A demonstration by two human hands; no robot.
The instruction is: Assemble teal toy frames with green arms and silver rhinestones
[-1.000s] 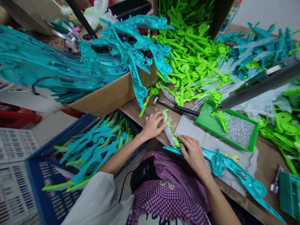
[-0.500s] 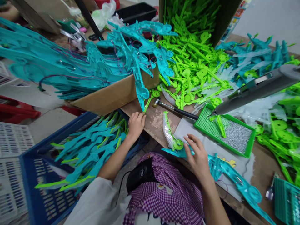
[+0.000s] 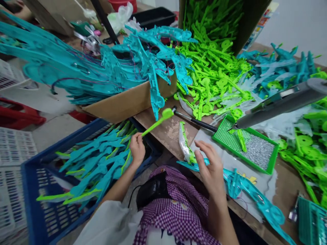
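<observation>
My left hand [image 3: 138, 148] pinches the narrow end of a green plastic arm-shaped part [image 3: 156, 124], holding it up over the table's edge beside the blue crate. My right hand [image 3: 209, 166] hovers with fingers apart above a long teal plastic shell [image 3: 258, 197] lying along the table's front edge. Just left of that hand, a green part with a clear plastic piece [image 3: 184, 144] rests on the shell's narrow end. Part of the shell is hidden under my right hand.
Teal shells fill a cardboard box [image 3: 120, 107] at left. A blue crate [image 3: 33, 180] holds teal-and-green assemblies. A hammer [image 3: 195, 119] lies beside a green tray [image 3: 274, 160] of small metal pieces. A grey powered driver [image 3: 278, 103] juts over the tray. Loose green parts [image 3: 206, 81] are heaped behind.
My left hand has moved left and toward me, lifting the green part off the table beside the cardboard box. My right hand has shifted slightly left over the teal shell.
</observation>
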